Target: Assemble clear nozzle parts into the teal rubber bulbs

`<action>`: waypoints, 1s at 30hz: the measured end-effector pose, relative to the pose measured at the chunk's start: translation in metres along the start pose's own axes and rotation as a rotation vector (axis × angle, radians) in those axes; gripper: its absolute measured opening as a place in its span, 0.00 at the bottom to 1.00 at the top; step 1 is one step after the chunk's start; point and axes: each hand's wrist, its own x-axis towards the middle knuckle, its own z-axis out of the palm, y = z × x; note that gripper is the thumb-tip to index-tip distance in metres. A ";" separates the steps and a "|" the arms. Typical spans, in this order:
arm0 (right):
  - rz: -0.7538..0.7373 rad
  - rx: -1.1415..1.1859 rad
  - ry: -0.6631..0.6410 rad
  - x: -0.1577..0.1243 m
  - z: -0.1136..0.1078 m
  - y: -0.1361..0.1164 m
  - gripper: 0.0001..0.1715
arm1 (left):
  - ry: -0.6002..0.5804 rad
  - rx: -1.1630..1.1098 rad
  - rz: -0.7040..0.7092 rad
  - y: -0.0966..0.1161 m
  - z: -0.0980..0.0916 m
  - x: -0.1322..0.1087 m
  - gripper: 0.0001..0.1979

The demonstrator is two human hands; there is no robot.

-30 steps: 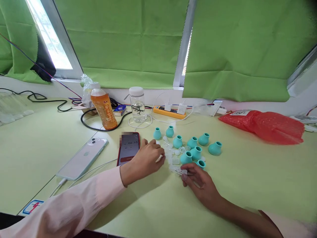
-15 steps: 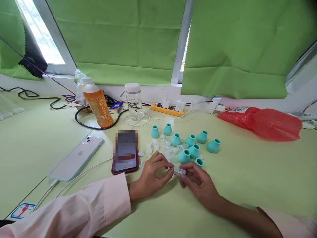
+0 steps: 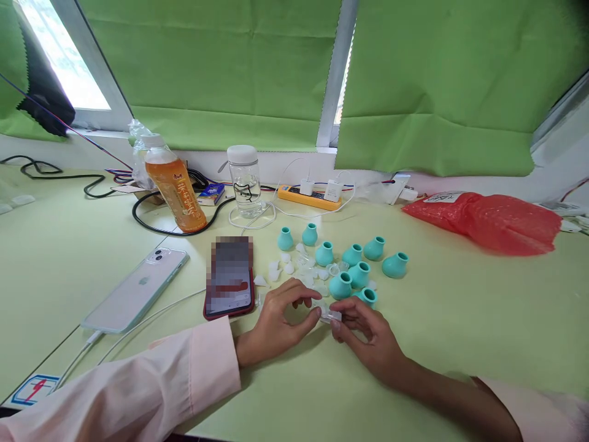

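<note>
Just right of the red-cased phone [image 3: 229, 279], both hands meet over 1 small clear plastic piece [image 3: 331, 315] at the near part of the pale green surface [image 3: 460, 331].

Left hand [image 3: 276, 322]: closed narrow, with thumb and forefinger pinching the end of the clear plastic piece nearer the red-cased phone. The heel of the hand rests on the surface, and a pink sleeve [image 3: 151, 383] reaches to the wrist.

Right hand [image 3: 370, 341]: closed narrow, with fingertips pinching the opposite end of the same piece. Whether the piece touches the surface cannot be told.

Right of the red-cased phone and beyond the hands, 9 teal rubber cups [image 3: 359, 274] stand in a loose cluster. Most are upright with their openings up. The one farthest from the phone is tilted, and the nearest sits just beside the right hand's fingers.

Between the red-cased phone and the cups lies a scatter of small white and clear pieces [image 3: 299, 267], apart from the hands.

Left of the red-cased phone, a white phone [image 3: 135, 288] lies face down with a cable at its near end.

Behind the red-cased phone stand an orange drink bottle [image 3: 175, 184] and a clear jar [image 3: 243, 181] with a white lid. An orange power strip [image 3: 306, 196] behind them carries 2 white plugs.

Well to the right of the red-cased phone lies a red plastic bag [image 3: 488, 221].
</note>
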 end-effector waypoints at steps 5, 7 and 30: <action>-0.002 0.004 -0.010 0.000 0.000 0.000 0.07 | -0.013 -0.026 0.100 0.001 0.000 -0.001 0.05; -0.001 0.011 -0.015 0.000 -0.001 0.000 0.06 | -0.017 -0.010 0.146 0.001 0.001 -0.002 0.07; 0.012 0.098 -0.021 -0.001 -0.002 -0.004 0.06 | -0.019 0.328 0.260 -0.004 -0.001 -0.008 0.10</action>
